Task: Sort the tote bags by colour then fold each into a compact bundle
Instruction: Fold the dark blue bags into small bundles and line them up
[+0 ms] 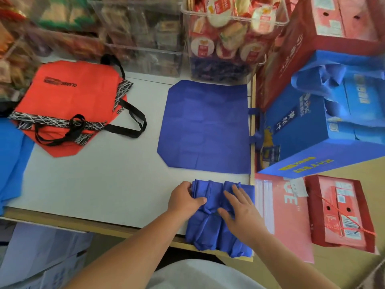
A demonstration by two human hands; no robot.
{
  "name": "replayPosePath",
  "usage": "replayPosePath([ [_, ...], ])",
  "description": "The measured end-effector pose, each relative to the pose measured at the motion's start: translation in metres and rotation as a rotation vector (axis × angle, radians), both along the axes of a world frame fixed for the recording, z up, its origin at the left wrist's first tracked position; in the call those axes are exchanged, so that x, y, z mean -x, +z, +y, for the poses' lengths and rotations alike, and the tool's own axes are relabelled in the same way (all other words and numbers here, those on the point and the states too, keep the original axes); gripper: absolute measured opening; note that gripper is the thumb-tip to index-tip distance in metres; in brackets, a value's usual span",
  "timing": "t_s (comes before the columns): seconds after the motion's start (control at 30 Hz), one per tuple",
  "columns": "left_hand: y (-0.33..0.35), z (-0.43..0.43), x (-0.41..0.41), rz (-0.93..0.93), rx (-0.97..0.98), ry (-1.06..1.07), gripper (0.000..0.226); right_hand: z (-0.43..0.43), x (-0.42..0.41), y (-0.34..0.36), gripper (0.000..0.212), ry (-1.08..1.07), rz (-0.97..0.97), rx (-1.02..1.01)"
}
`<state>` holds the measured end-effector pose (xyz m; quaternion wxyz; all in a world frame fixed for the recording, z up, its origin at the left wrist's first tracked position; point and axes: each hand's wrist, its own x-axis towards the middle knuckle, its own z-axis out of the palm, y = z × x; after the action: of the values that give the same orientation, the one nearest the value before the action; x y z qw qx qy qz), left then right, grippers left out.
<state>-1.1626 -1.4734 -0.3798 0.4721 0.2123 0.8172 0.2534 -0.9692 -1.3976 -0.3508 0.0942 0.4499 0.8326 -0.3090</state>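
- The table is used as the sorting surface: red is kept far left and dark blue right, apparently so the colours stay apart.
- One flat blue bag is laid spread out at the far right, its handles hanging over the table's right edge; it is judged to be waiting for folding.
- The red bags are stacked far left; at least two can be counted by their patterned trims.
- One pale blue bag is seen only in part at the left edge.
- One half-folded blue bag lies at the near right corner, overhanging the near edge.
- Its left side is gripped by the left hand, fingers curled round the folds.
- It is pressed down by the right hand, fingers straight and spread, probably so the creases are kept in place.
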Motion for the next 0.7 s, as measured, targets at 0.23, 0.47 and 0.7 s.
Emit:
replayPosePath([
  [0.23,0.006,0.001,0.061,0.246,-0.021,0.064,0.055,0.022,0.029,0.029,0.045,-0.019,0.138,-0.274],
  [0.47,-0.012,0.047,0.133,0.363,0.058,0.097,0.078,0.038,0.072,0.042,0.038,-0.229,0.204,0.06],
  [0.7,-0.026,0.065,0.129,0.402,0.081,-0.023,0.03,0.05,0.08,0.041,0.027,-0.321,0.249,0.18],
])
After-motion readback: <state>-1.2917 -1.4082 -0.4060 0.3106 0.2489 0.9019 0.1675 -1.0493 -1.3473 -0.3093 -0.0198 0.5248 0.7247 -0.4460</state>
